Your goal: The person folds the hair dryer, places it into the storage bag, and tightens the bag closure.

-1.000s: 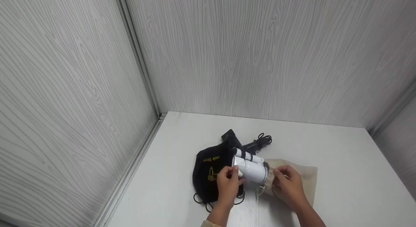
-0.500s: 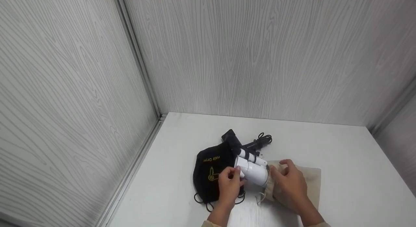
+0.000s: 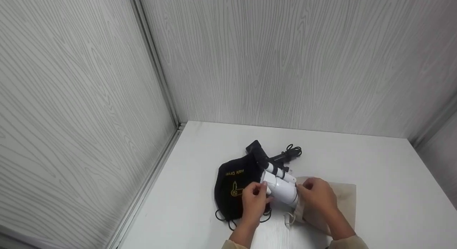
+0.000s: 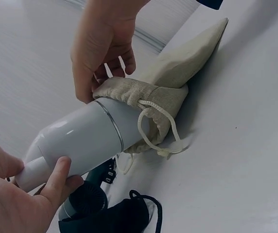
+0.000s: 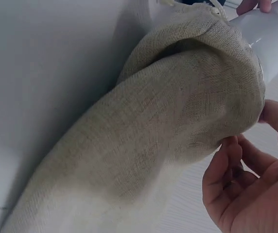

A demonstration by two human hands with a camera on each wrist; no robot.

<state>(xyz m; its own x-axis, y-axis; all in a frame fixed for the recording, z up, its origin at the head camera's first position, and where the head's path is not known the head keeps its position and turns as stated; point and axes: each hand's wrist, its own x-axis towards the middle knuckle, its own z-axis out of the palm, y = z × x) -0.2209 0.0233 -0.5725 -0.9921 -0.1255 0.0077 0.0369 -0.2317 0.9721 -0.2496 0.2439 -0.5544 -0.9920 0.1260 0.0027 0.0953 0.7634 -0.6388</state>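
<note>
A white hair dryer (image 3: 285, 190) with a silver ring lies tilted, its rear end inside the mouth of a beige drawstring bag (image 3: 345, 199). My left hand (image 3: 254, 205) pinches its narrow white nozzle (image 4: 34, 173) between thumb and fingers. At the bag's mouth, my right hand (image 3: 320, 196) pinches the cloth rim with thumb and fingertips, as the right wrist view shows. The drawcord (image 4: 164, 114) hangs loose in a loop from the gathered hem. Alongside the dryer's body is a white stick-like part (image 3: 281, 173) with black bands. Whatever sits inside the bag is hidden.
To the left lies a black drawstring bag (image 3: 225, 192) with yellow "Hair Dryer" lettering. Behind it rests a black hair dryer (image 3: 257, 152), with a bundled black cord (image 3: 293, 151). A grey wood-grain panel (image 3: 285, 63) rises at the white table's back edge.
My right hand has shifted its fingers along the bag's rim, and its fingers come together on the cloth again. The bag's rim sits slightly differently; my left hand keeps hold of the nozzle.
</note>
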